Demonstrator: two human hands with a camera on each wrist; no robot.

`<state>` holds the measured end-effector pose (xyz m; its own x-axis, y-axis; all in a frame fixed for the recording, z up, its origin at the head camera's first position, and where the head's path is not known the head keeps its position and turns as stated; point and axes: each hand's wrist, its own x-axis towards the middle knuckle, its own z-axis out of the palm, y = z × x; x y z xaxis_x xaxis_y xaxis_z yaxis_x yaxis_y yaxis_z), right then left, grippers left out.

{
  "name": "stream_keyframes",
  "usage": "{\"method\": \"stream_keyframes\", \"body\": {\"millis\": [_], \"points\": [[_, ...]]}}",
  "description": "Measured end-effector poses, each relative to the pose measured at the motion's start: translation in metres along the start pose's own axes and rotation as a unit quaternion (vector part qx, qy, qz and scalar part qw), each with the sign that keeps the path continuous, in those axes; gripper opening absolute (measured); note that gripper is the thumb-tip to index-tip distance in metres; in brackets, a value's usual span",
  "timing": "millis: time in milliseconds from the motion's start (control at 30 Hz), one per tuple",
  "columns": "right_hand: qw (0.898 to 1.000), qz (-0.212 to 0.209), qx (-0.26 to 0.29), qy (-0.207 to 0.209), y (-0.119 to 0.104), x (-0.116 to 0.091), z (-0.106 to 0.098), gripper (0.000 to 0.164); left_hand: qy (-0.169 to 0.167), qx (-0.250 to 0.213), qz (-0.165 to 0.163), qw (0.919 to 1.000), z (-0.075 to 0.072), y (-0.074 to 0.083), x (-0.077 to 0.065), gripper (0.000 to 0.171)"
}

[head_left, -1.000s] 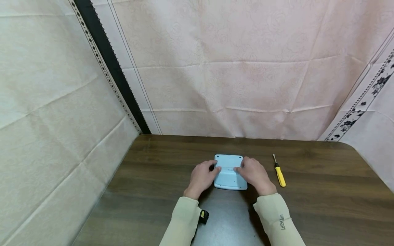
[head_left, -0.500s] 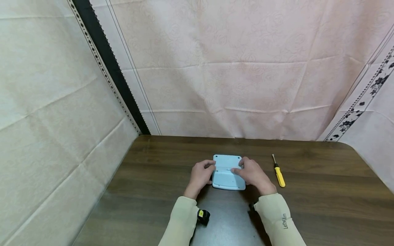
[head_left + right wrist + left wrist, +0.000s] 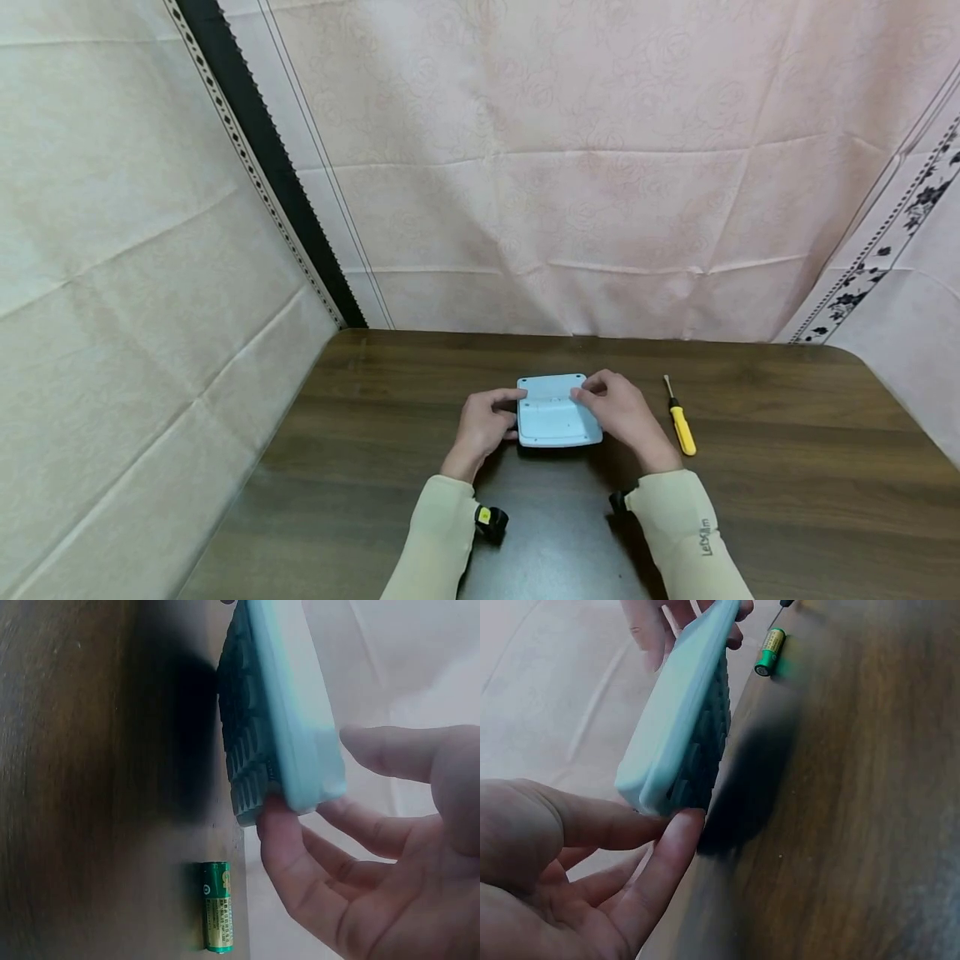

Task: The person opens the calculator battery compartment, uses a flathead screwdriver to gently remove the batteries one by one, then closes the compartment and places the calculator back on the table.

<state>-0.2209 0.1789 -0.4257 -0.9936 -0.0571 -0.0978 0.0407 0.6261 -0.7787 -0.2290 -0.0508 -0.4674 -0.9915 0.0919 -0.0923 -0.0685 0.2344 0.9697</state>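
Observation:
A light blue calculator (image 3: 555,412) is held back side up above the table, its keys facing down in both wrist views. My left hand (image 3: 483,425) grips its left edge; in the left wrist view, thumb and finger pinch a corner of the calculator (image 3: 679,712). On the opposite side, my right hand (image 3: 618,410) holds the right edge. The right wrist view has one fingertip under the key side of the calculator (image 3: 292,705) and the thumb at its back. A green and gold battery (image 3: 218,907) lies on the table below; the right hand hides it in the head view.
To the right of the right hand lies a screwdriver (image 3: 679,421) with a yellow handle, its shaft pointing away. The wooden table (image 3: 360,467) has its far edge against a hanging pale cloth (image 3: 570,208). Another cloth (image 3: 150,333) hangs along the left.
The calculator was lying on the table and has come up off it, now with a shadow beneath. My left thumb has left its back for the left edge. The right hand has shifted slightly away from me.

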Motion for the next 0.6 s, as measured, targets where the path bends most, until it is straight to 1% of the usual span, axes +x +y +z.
{"method": "stream_keyframes", "body": {"millis": [100,200,300,433,600], "points": [[1.0,0.005,0.005,0.0,0.0007,0.0,-0.0011,0.041,-0.015,-0.004,0.009,0.9998,-0.0015,-0.0014,0.0006,0.044],[1.0,0.009,0.006,-0.006,0.0024,0.0004,-0.0023,0.044,-0.026,-0.006,0.025,0.9993,-0.0025,-0.0027,0.0003,0.045],[1.0,0.013,0.019,-0.011,0.0046,0.0013,-0.003,0.045,-0.029,0.002,0.044,0.9986,-0.0033,-0.0031,0.0,0.046],[0.999,0.008,0.045,-0.01,0.0072,0.0019,-0.0043,0.04,-0.03,0.01,0.06,0.9977,-0.0046,-0.0032,0.0003,0.046],[0.997,-0.002,0.075,-0.008,0.0092,0.0018,-0.007,0.039,-0.035,0.006,0.061,0.9975,-0.007,-0.0044,0.0018,0.044]]}}
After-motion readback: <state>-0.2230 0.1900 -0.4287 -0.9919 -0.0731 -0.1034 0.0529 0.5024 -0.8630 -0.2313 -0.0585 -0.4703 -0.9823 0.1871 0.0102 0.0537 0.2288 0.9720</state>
